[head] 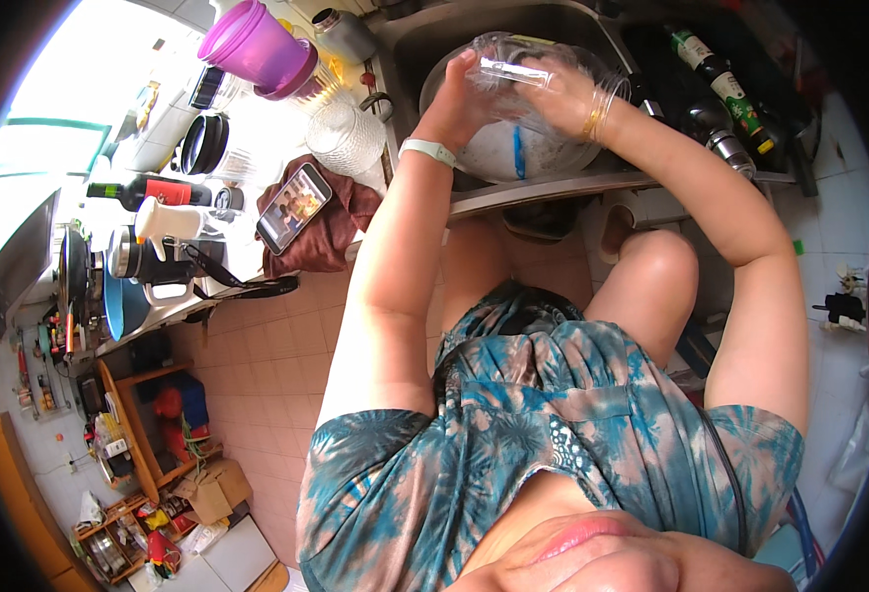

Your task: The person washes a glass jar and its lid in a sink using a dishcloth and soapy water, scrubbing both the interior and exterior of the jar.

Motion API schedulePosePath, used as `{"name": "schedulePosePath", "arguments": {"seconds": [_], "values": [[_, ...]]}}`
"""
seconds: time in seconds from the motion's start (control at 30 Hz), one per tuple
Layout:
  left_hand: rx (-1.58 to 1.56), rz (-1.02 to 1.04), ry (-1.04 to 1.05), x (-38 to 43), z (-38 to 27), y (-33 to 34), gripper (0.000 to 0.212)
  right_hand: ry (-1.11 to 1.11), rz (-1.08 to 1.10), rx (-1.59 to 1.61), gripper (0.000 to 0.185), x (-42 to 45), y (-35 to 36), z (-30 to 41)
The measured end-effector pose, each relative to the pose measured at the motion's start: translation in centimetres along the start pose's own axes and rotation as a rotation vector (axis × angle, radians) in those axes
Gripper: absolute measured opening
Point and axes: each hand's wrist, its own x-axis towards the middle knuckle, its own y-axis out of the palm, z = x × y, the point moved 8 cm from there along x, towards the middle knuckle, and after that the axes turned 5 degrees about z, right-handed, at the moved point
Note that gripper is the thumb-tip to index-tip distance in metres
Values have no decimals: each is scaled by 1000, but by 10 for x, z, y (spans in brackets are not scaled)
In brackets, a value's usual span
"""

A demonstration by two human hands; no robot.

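Note:
My left hand (465, 102), with a pale band on the wrist, is up against a clear, shiny plastic item (512, 68). From the other side my right hand (561, 98) grips the same item; several bangles circle that wrist. Glare and blur hide whether it is a container or a bag. Both hands are above a large round basin (434, 89) in the steel sink (412, 46). White suds (482, 152) cover the water in the basin. A narrow blue object (519, 154) shows upright against the suds, its kind unclear.
Left of the sink, the counter carries a purple plastic tub (253, 48), a textured clear glass bowl (345, 137), a phone (295, 209) on a brown cloth (353, 211), and a dark bottle (171, 192). Green-labelled bottles (730, 92) lie right of the sink. The sink's front edge (553, 189) runs below my forearms.

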Motion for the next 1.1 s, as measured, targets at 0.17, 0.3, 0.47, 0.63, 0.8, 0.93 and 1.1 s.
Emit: {"name": "schedulePosePath", "arguments": {"seconds": [0.17, 0.3, 0.47, 0.63, 0.8, 0.93, 1.1], "values": [[105, -42, 37, -4, -1, -1, 65, 76, 172, 862, 32, 7, 17, 16], [66, -78, 51, -10, -12, 4, 65, 203, 68, 1308, 36, 12, -5, 16], [-35, -36, 15, -1, -7, 7, 69, 165, -103, 723, 40, 22, 7, -22], [-28, -11, 14, -3, -8, 2, 73, 63, -294, 558, 57, 21, -21, -4], [-34, -34, -43, -4, -4, 8, 73, -259, -211, 340, 48, 14, -34, 8], [-94, -25, -17, -3, 0, 6, 66, -168, 207, 416, 30, 12, -1, 21], [-123, -70, -14, -2, -4, 12, 71, 146, -84, 553, 41, 27, -14, -23]]}}
